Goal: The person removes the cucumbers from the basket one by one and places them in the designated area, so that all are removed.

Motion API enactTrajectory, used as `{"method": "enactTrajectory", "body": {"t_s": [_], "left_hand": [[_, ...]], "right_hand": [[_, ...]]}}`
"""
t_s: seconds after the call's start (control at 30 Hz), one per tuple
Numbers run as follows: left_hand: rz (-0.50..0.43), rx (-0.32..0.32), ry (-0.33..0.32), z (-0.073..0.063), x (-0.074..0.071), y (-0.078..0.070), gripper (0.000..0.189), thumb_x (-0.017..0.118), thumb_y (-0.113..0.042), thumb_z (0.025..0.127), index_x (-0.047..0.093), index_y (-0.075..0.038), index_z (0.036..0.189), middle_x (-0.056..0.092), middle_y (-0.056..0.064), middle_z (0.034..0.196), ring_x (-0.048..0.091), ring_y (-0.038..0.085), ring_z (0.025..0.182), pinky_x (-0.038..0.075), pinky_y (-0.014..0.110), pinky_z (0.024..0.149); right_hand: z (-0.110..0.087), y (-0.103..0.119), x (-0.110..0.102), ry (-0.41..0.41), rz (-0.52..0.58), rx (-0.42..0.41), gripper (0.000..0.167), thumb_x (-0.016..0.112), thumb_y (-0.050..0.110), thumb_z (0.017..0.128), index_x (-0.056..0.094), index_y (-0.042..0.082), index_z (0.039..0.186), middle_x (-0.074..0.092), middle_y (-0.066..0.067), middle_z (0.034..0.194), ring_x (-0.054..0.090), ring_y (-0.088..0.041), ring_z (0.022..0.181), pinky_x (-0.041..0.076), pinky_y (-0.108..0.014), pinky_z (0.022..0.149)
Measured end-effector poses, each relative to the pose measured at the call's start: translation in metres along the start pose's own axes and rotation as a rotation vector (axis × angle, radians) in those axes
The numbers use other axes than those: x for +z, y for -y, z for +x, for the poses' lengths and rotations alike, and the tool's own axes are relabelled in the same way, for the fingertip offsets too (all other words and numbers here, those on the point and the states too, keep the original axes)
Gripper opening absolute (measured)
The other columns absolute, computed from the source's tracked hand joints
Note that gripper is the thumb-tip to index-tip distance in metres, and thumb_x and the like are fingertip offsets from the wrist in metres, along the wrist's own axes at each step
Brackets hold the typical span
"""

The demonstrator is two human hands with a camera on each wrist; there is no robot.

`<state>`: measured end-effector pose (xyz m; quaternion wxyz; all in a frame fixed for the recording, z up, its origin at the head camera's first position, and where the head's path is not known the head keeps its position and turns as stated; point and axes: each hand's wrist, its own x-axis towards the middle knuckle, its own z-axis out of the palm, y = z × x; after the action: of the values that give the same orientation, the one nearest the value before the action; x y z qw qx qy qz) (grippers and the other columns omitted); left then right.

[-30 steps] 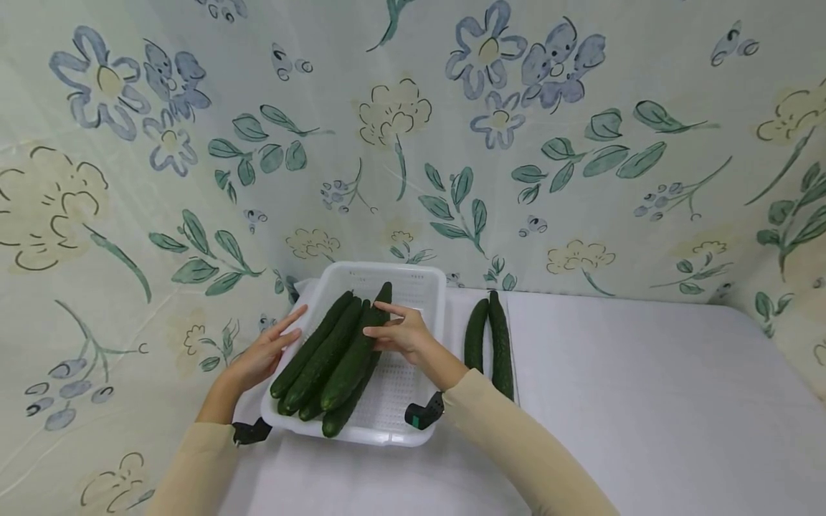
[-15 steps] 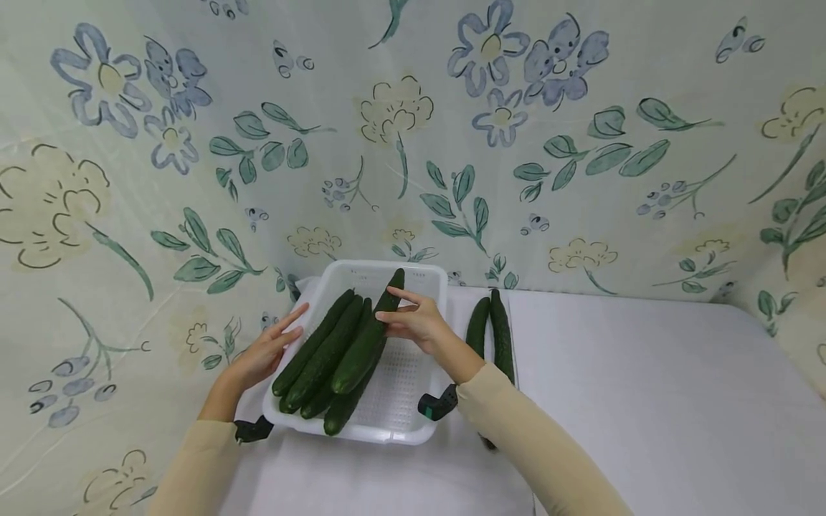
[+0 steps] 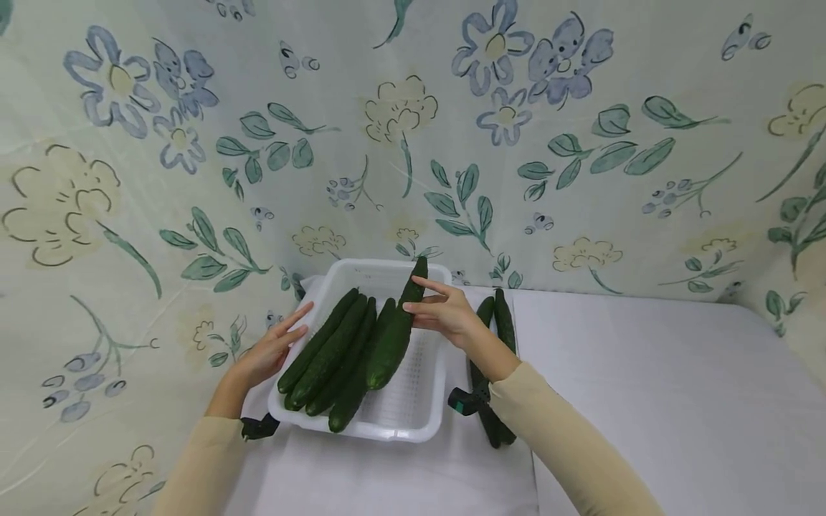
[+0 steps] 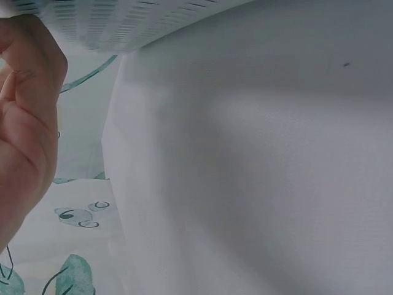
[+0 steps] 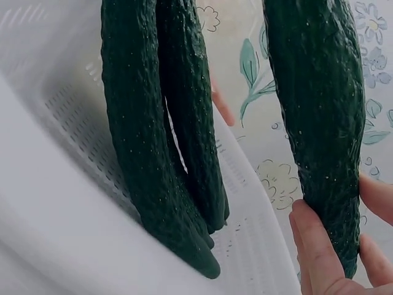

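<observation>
My right hand [image 3: 452, 315] pinches a dark green cucumber [image 3: 390, 351] near its far end, thumb and fingers on opposite sides. That cucumber is tilted over the right part of a white perforated plastic basket [image 3: 387, 433], its tip overlapping the far rim in the head view. Several other cucumbers [image 3: 325, 358] lie side by side in the basket's left half. Against the basket's left side rests my left hand [image 3: 267, 358], fingers extended and fingertips at the rim. The left wrist view has the hand [image 4: 31, 110] beside the basket's slotted side [image 4: 116, 24], its fingertips hidden.
Two more cucumbers [image 3: 505, 322] lie on the white tablecloth [image 3: 632, 373] right of the basket, partly behind the right forearm. A floral curtain [image 3: 400, 172] hangs behind and to the left. Each wrist carries a black camera [image 3: 467, 401].
My right hand has lifted the cucumber off the others and carried it right and slightly away from me, uncovering cucumbers beneath. The left hand has stayed at the basket's side.
</observation>
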<state>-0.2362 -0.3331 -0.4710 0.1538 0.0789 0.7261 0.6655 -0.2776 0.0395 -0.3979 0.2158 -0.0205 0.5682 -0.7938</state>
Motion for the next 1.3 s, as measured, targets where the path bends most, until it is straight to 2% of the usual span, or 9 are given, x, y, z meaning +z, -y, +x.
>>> {"method": "enactTrajectory", "body": {"t_s": [0.3, 0.43, 0.77, 0.97, 1.13, 1.3], "left_hand": [[-0.007, 0.019, 0.014, 0.002, 0.000, 0.002, 0.057, 0.040, -0.023, 0.110, 0.016, -0.025, 0.161, 0.018, 0.017, 0.159, 0.050, 0.011, 0.123, 0.049, 0.031, 0.096], [-0.023, 0.005, 0.016, 0.002, 0.001, 0.001, 0.057, 0.040, -0.024, 0.110, 0.017, -0.027, 0.161, 0.020, 0.014, 0.159, 0.051, 0.011, 0.123, 0.048, 0.031, 0.096], [-0.006, 0.005, 0.012, 0.001, 0.001, 0.001, 0.057, 0.041, -0.026, 0.109, 0.016, -0.029, 0.161, 0.020, 0.013, 0.159, 0.051, 0.013, 0.124, 0.048, 0.033, 0.096], [-0.027, 0.017, 0.026, 0.001, 0.001, 0.002, 0.058, 0.041, -0.025, 0.110, 0.016, -0.027, 0.161, 0.020, 0.016, 0.158, 0.052, 0.014, 0.123, 0.049, 0.033, 0.095], [-0.035, 0.015, 0.027, 0.001, 0.001, 0.002, 0.058, 0.041, -0.024, 0.110, 0.016, -0.026, 0.161, 0.018, 0.015, 0.159, 0.053, 0.011, 0.121, 0.049, 0.032, 0.095], [-0.022, 0.005, 0.011, 0.000, 0.002, 0.000, 0.057, 0.042, -0.025, 0.109, 0.018, -0.029, 0.161, 0.021, 0.013, 0.158, 0.053, 0.012, 0.121, 0.050, 0.034, 0.094]], "right_hand": [[-0.006, 0.003, -0.025, -0.018, -0.035, -0.016, 0.067, 0.071, -0.007, 0.088, 0.050, 0.012, 0.148, 0.051, -0.015, 0.110, 0.069, -0.022, 0.078, 0.058, -0.038, 0.078], [-0.010, 0.004, -0.038, -0.027, -0.058, -0.020, 0.067, 0.071, -0.006, 0.088, 0.049, 0.011, 0.149, 0.049, -0.016, 0.115, 0.069, -0.021, 0.079, 0.057, -0.038, 0.078], [-0.017, 0.006, -0.065, -0.001, -0.130, -0.057, 0.069, 0.073, -0.002, 0.088, 0.046, 0.011, 0.151, 0.047, -0.015, 0.114, 0.067, -0.022, 0.084, 0.057, -0.039, 0.080], [-0.022, 0.005, -0.077, 0.023, -0.188, -0.070, 0.071, 0.074, 0.001, 0.089, 0.044, 0.013, 0.152, 0.045, -0.018, 0.121, 0.066, -0.024, 0.090, 0.056, -0.038, 0.082], [-0.026, 0.006, -0.088, 0.038, -0.209, -0.080, 0.071, 0.073, 0.001, 0.089, 0.043, 0.013, 0.152, 0.046, -0.017, 0.117, 0.066, -0.021, 0.089, 0.055, -0.037, 0.083], [-0.028, 0.004, -0.101, 0.042, -0.221, -0.086, 0.071, 0.072, 0.002, 0.091, 0.041, 0.012, 0.153, 0.042, -0.017, 0.122, 0.064, -0.019, 0.092, 0.055, -0.036, 0.083]]}}
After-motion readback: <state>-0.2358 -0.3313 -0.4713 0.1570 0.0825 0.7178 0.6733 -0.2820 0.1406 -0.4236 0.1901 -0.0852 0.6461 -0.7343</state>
